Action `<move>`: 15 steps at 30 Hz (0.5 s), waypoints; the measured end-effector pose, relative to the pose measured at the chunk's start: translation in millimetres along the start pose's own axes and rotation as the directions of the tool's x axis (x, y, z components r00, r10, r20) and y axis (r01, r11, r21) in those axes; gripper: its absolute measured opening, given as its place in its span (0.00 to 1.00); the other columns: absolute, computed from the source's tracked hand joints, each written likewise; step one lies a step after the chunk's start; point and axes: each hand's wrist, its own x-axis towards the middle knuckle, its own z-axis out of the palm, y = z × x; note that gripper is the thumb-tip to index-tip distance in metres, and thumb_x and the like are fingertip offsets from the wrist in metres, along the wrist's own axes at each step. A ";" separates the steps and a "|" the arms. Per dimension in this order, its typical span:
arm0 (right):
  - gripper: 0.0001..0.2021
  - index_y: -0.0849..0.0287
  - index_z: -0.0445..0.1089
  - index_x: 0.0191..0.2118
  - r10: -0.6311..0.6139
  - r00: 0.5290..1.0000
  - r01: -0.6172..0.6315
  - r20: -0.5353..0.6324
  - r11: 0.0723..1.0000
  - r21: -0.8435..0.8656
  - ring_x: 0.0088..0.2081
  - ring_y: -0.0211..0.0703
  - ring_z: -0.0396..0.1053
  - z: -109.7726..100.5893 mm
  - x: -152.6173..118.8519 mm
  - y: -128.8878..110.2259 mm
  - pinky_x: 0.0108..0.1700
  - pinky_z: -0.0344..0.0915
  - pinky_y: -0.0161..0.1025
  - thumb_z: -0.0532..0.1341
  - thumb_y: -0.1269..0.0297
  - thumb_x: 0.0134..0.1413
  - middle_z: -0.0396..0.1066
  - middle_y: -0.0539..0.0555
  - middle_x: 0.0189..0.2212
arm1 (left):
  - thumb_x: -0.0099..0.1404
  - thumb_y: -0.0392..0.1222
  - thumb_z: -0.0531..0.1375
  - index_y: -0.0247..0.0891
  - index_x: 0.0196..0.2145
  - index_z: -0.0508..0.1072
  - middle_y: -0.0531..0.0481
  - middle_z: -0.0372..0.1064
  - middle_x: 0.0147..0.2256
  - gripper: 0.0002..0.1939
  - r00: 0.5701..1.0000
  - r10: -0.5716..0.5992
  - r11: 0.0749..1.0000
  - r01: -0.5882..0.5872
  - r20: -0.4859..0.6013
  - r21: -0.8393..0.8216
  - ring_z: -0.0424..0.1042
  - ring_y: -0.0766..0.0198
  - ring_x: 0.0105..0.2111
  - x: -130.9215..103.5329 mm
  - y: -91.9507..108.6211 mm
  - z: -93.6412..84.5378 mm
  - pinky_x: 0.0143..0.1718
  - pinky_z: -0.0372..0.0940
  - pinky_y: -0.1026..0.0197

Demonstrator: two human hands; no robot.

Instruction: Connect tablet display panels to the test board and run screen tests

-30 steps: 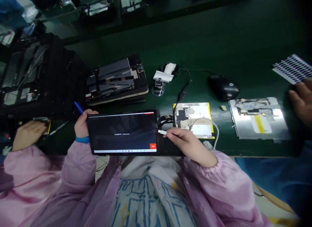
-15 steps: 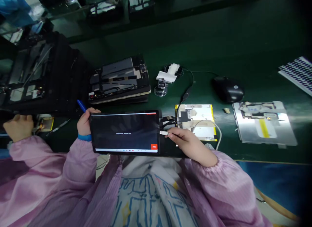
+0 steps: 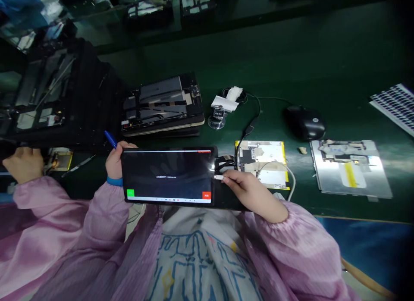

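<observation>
A lit tablet screen (image 3: pixel 168 176) with a green square at its lower left and a red one at its lower right is tilted toward me at the table edge. My left hand (image 3: pixel 114 165) grips its left edge, and a blue pen (image 3: pixel 110 139) sticks up from the same hand. My right hand (image 3: pixel 249 191) pinches a white cable plug (image 3: pixel 219 177) at the tablet's right edge. Dark ribbon cables run from that edge toward an opened circuit assembly (image 3: pixel 268 156) with yellow borders, partly behind my right hand.
Stacked tablet housings (image 3: pixel 164 105) lie behind the screen, with a taller black stack (image 3: pixel 74 94) further left. A black mouse (image 3: pixel 305 122), a webcam (image 3: pixel 217 117) and a silver metal panel (image 3: pixel 365 180) are on the table (image 3: pixel 323 59). Another person's hand (image 3: pixel 24 165) is at far left.
A green square has appeared at the screen's lower left. The view has shifted slightly, so most things sit a little further right; both hands keep their holds.
</observation>
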 end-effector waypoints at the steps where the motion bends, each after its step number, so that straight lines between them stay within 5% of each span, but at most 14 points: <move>1: 0.14 0.56 0.61 0.27 -0.002 1.000 0.002 0.006 1.000 -0.004 0.27 0.39 0.63 -0.3 0.6 0.0 0.30 0.57 0.36 0.49 0.58 0.61 0.64 0.50 0.22 | 0.60 0.47 0.59 0.37 0.24 0.70 0.48 0.70 0.24 0.13 1.000 0.004 1.000 -0.004 -0.011 0.018 0.69 0.62 0.24 -0.8 0.5 1.6 0.28 0.66 0.60; 8: 0.17 0.57 0.62 0.24 0.024 0.999 -0.025 0.038 0.999 0.020 0.25 0.40 0.63 0.5 1.8 -1.4 0.29 0.59 0.37 0.51 0.52 0.60 0.64 0.51 0.21 | 0.62 0.48 0.59 0.36 0.23 0.69 0.48 0.70 0.23 0.15 1.000 -0.014 1.000 0.014 0.007 0.017 0.69 0.64 0.23 -4.7 0.8 5.0 0.29 0.66 0.61; 15: 0.24 0.58 0.64 0.28 0.161 0.987 -0.153 -0.025 0.969 0.194 0.16 0.35 0.50 17.4 -5.6 0.8 0.18 0.50 0.35 0.51 0.40 0.57 0.50 0.44 0.13 | 0.58 0.50 0.61 0.36 0.24 0.70 0.48 0.71 0.24 0.14 1.000 -0.018 1.000 0.018 -0.013 0.020 0.72 0.60 0.27 -6.8 -4.7 -3.9 0.30 0.66 0.60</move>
